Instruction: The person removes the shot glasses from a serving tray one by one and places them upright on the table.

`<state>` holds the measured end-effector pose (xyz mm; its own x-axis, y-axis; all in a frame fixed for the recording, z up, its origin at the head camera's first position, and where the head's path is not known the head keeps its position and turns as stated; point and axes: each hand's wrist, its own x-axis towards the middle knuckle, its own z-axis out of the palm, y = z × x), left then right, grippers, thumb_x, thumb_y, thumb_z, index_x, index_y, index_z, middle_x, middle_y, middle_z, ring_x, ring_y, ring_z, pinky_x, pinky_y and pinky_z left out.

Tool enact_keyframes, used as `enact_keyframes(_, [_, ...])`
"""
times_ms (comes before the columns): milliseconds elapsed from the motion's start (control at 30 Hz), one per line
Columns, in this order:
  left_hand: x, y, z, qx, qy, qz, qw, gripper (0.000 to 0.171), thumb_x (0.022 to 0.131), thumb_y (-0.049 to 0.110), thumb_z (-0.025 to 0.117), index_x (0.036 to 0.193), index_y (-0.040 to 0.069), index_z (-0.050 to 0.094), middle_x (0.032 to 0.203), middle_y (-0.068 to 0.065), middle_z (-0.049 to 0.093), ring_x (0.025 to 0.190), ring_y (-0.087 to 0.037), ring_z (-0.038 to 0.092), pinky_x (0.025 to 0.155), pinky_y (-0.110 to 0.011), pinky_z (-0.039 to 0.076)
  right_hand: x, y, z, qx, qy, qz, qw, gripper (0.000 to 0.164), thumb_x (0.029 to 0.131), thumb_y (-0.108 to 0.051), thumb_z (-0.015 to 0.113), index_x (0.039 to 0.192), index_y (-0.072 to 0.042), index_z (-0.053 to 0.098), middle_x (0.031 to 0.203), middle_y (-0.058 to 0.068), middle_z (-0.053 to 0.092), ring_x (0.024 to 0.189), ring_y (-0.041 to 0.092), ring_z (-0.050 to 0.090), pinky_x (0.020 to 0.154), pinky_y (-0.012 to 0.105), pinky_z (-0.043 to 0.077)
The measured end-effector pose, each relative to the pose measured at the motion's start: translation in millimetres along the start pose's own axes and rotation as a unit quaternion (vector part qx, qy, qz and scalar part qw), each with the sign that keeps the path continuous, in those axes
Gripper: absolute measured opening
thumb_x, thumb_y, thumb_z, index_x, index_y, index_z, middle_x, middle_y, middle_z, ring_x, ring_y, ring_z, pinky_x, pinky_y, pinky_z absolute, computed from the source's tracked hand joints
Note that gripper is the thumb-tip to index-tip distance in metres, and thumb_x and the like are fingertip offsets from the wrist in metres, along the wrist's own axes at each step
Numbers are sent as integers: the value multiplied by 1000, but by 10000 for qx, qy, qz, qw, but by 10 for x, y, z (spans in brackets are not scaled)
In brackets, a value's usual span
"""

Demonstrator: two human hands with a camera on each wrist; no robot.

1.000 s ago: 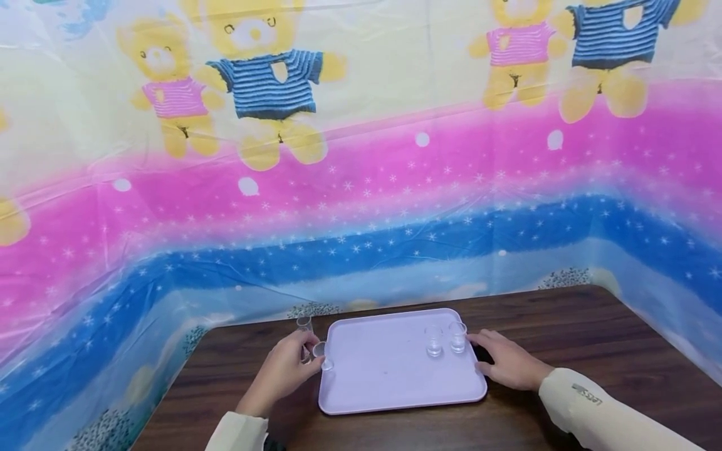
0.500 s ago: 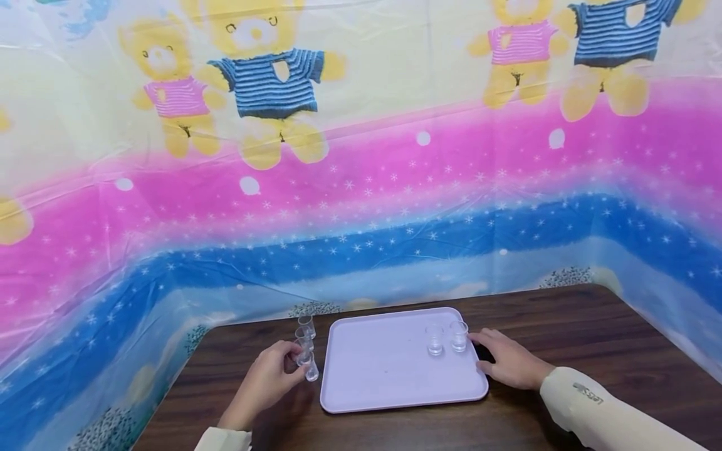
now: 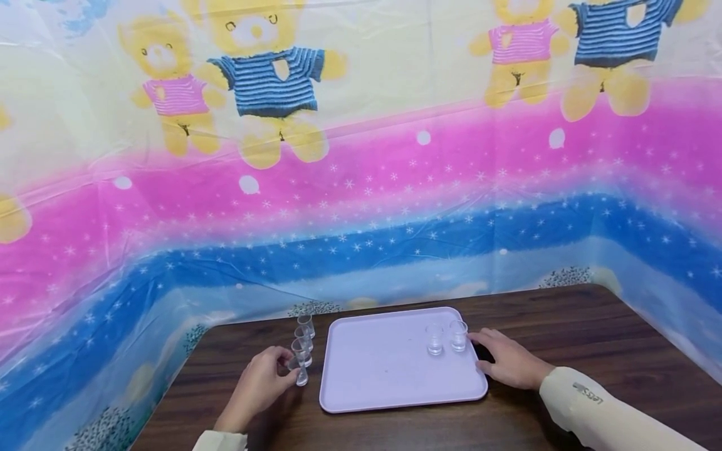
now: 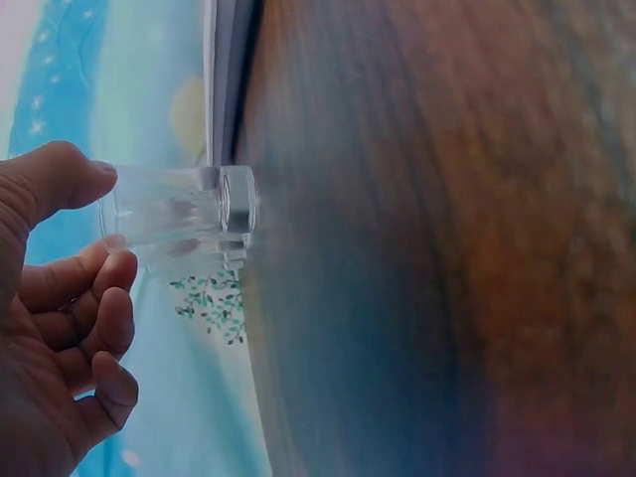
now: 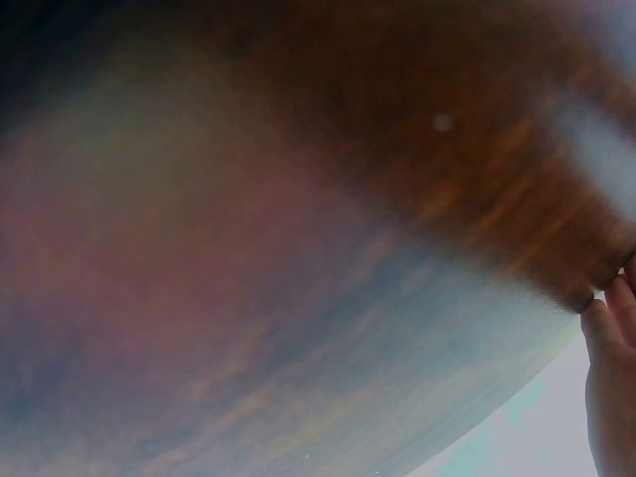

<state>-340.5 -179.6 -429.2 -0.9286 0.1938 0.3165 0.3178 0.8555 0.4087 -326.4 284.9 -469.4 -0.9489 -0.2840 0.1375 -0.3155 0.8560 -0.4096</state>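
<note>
My left hand (image 3: 262,380) pinches a small clear shot glass (image 3: 302,377) near its rim, left of a pale lilac tray (image 3: 383,388). In the left wrist view, thumb and forefinger sit on either side of the glass's mouth, and its thick base is right at the tabletop. Several like glasses (image 3: 306,324) stand in a line behind it along the tray's left side. On the tray, near its right edge, two more clear glasses (image 3: 434,341) stand upright side by side. My right hand (image 3: 510,361) touches the tray's right edge, fingers extended and thumb apart.
The dark wood table (image 3: 592,351) reaches out on both sides of the tray. A cloth backdrop (image 3: 361,188) printed with bears and snowflakes hangs right behind the table's far edge.
My left hand has carried the glass leftward off the tray's left edge and toward me, to the near end of the line of glasses. The right hand has stayed put.
</note>
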Motion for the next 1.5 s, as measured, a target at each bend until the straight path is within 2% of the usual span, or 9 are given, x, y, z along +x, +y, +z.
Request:
enact_keyframes(233, [2, -45, 16, 3, 89, 16, 10000, 22, 73, 17, 77, 89, 6, 65, 82, 1, 57, 72, -13, 55, 62, -33, 45, 2, 10, 1, -29, 12, 25, 10000, 54, 87, -23, 65, 135, -4, 49, 122, 9, 52, 117, 29, 48, 95, 53, 37])
enact_keyframes(367, [-1, -56, 22, -92, 172, 26, 9998, 27, 73, 17, 77, 94, 6, 63, 85, 1, 53, 75, -13, 53, 63, -32, 43, 8, 17, 8, -53, 11, 8, 10000, 54, 87, -23, 65, 135, -4, 49, 121, 8, 53, 115, 28, 49, 95, 52, 38])
enact_keyframes(567, [19, -14, 24, -222, 438, 282, 9984, 34, 73, 17, 77, 101, 5, 62, 86, 0, 51, 75, -14, 49, 66, -32, 43, 10, 18, 8, -34, 8, -34, 10000, 53, 87, -22, 65, 134, -3, 49, 119, 7, 53, 114, 27, 49, 94, 52, 38])
enact_keyframes(800, [91, 194, 80, -487, 493, 778, 9946, 30, 74, 12, 78, 100, 7, 62, 84, -1, 51, 70, -14, 48, 59, -27, 42, 13, 12, 14, -69, 7, -32, 10000, 53, 88, -22, 64, 135, -4, 49, 115, 4, 54, 112, 24, 50, 94, 50, 39])
enact_keyframes(1033, [157, 444, 272, -639, 298, 1259, 9895, 28, 76, 14, 78, 99, 10, 61, 82, 4, 50, 68, -13, 47, 59, -26, 41, 12, 1, 13, -42, 34, -59, 10000, 53, 87, -22, 65, 134, -4, 50, 110, 1, 53, 108, 21, 50, 93, 48, 40])
enact_keyframes(1300, [228, 659, 463, -950, 172, 1715, 9804, 27, 77, 14, 76, 98, 10, 60, 84, -1, 53, 68, -15, 47, 59, -24, 41, 18, 5, 10, -61, -7, -19, 10000, 53, 87, -22, 65, 134, -4, 50, 112, 1, 53, 110, 22, 50, 93, 48, 39])
enact_keyframes(1500, [275, 784, 556, -924, 106, 1933, 9767, 24, 78, 14, 75, 97, 8, 62, 85, -2, 57, 68, -16, 49, 58, -25, 40, 18, 15, 6, -47, -18, -18, 10000, 53, 87, -21, 65, 134, -4, 50, 112, 1, 53, 110, 22, 50, 93, 49, 40])
